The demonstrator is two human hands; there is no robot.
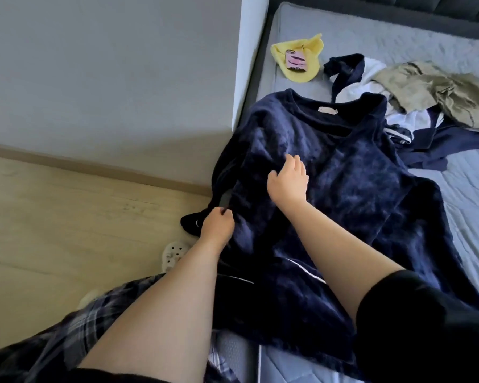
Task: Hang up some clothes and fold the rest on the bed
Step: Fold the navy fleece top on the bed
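Two hands work on the navy velvet top (357, 189), which lies spread across the near left of the bed (476, 194) - flat, likely so it can be folded. The left hand (217, 225) pinches fabric at the left edge where a sleeve droops off the bed, probably to draw it in. The right hand (288, 183) rests unclenched on the chest - seemingly pinning the cloth.

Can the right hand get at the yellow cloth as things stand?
Probably yes. The right hand lies open on the navy top, holding nothing, and the yellow cloth lies uncovered beyond it with only a pink tag on it. It may take a lean forward.
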